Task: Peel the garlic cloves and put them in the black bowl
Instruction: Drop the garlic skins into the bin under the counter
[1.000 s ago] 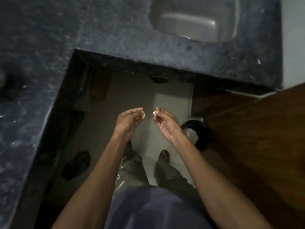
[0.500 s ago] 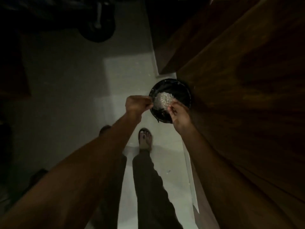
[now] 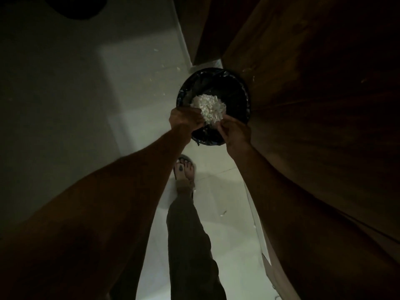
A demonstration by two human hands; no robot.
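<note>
Head view, dim light. Both hands over a round black-lined bin [image 3: 238,92] on the pale floor [image 3: 134,68], against a wooden door [image 3: 313,105] at right. White heap of peelings [image 3: 208,109] inside. Left hand [image 3: 186,121] fingers curled together at near-left rim; right hand [image 3: 234,132] fingertips pinched. Cannot tell what either holds. No garlic clove or black bowl identifiable. Sandalled foot [image 3: 185,172] near

Lined bin [image 3: 213,87] on pale floor [image 3: 134,68]
</note>
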